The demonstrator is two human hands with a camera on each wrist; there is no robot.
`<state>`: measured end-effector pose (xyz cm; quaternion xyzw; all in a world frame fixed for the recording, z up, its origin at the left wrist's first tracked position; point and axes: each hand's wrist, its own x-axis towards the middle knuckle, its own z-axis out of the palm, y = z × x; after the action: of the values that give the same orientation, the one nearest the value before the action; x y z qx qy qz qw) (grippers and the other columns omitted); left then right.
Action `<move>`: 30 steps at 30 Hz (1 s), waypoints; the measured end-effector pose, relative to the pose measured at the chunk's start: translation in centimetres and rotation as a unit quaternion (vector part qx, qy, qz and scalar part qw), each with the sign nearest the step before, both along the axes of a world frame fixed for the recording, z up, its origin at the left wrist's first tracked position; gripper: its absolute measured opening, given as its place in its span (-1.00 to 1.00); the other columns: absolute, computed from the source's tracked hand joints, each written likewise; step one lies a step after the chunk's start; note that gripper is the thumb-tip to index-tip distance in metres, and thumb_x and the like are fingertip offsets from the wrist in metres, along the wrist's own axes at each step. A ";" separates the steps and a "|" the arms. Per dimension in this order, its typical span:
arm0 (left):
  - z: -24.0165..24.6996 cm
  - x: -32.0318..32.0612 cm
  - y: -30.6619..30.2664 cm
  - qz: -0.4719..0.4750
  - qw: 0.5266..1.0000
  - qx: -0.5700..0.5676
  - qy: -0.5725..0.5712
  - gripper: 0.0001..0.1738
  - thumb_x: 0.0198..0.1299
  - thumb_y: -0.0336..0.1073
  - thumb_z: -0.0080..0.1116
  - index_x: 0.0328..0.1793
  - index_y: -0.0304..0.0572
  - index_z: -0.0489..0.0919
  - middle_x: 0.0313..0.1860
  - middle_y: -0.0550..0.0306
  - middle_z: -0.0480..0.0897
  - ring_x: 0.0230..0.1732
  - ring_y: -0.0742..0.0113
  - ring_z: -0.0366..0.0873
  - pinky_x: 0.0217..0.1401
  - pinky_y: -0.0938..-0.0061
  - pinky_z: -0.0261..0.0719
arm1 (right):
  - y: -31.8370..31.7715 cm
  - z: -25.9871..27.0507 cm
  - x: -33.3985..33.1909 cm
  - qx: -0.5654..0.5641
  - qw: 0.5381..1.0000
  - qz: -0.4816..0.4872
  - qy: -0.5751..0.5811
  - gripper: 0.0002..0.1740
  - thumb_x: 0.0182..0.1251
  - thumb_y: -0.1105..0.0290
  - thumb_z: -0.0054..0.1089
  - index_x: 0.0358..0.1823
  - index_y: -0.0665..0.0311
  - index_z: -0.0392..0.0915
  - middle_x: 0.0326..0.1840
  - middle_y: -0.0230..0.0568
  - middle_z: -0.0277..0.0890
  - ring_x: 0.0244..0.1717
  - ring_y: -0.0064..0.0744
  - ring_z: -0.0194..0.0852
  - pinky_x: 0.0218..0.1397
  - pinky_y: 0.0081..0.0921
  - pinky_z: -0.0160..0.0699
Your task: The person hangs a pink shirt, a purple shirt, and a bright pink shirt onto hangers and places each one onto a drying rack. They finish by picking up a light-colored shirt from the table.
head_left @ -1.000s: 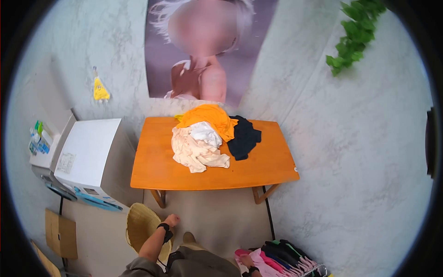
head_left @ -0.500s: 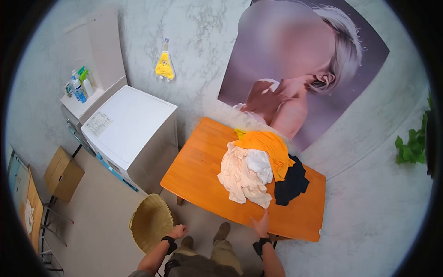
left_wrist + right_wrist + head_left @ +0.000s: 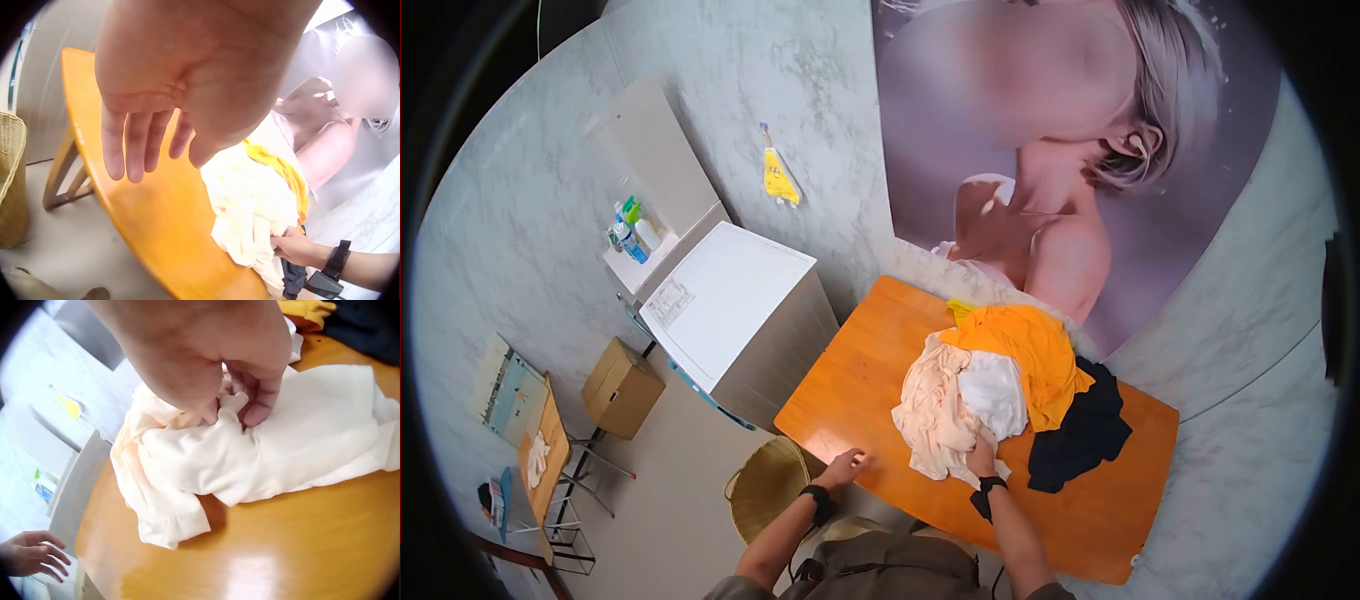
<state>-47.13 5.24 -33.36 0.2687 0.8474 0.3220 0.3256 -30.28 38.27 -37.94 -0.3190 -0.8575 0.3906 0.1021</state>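
Note:
A cream garment [image 3: 935, 405] lies crumpled on the orange table [image 3: 850, 360], beside white cloth [image 3: 992, 392], an orange garment [image 3: 1030, 350] and a black one [image 3: 1085, 430]. My right hand [image 3: 983, 458] is at the cream garment's near edge; in the right wrist view the thumb and fingers of that hand [image 3: 219, 356] pinch a fold of the cream fabric [image 3: 206, 456]. My left hand [image 3: 840, 468] hovers over the table's near left edge, touching nothing. The left wrist view shows this hand [image 3: 187, 81] with its fingers extended and loose.
A woven basket [image 3: 768, 490] stands on the floor below the table's left corner. Left of the table is a white appliance [image 3: 730, 290], with bottles [image 3: 635, 235] on a ledge behind it. A cardboard box [image 3: 625, 390] and a small wooden table [image 3: 550, 450] are farther left.
The view has turned left and come closer to the table. My right hand has moved from the hanging clothes at lower right to the cream garment and pinched it; my left hand has risen beside the table.

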 end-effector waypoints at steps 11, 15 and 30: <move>-5.7 -2.3 18.4 0.170 0.971 -0.164 -0.032 -0.11 0.03 -0.02 0.37 0.38 -0.44 0.28 0.05 -0.23 0.62 -0.01 0.01 0.65 -0.09 0.24 0.67 | -2.2 4.6 9.0 -0.520 0.848 -0.032 0.093 -0.68 0.37 0.45 0.07 0.13 0.30 0.52 -0.12 -0.30 0.62 -0.18 -0.50 0.58 -0.20 -0.49 0.57; -1.2 -2.5 17.2 0.151 0.979 -0.123 -0.066 -0.55 0.10 -0.26 0.25 0.11 -0.33 0.57 -0.11 -0.07 0.69 -0.09 0.17 0.67 -0.09 0.32 0.63 | -1.3 2.8 15.7 -0.596 0.773 -0.167 0.138 -0.61 0.39 0.37 0.04 0.23 0.20 0.46 0.03 -0.32 0.57 -0.07 -0.42 0.57 -0.10 -0.40 0.59; 26.4 -1.3 6.7 0.144 0.967 0.195 0.079 -0.76 0.35 -0.47 -0.12 0.09 -0.28 0.45 -0.13 0.23 0.54 -0.08 0.49 0.44 0.02 0.55 0.43 | 0.4 9.4 5.5 -0.409 0.895 0.115 0.138 -0.60 0.17 0.62 0.13 0.09 0.42 0.52 -0.04 -0.18 0.64 0.00 -0.46 0.56 0.09 -0.51 0.49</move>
<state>-48.44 11.99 -6.92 0.2266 0.8210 0.5024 0.1492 -24.76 38.69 -28.56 -0.1742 -0.6303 0.7557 0.0347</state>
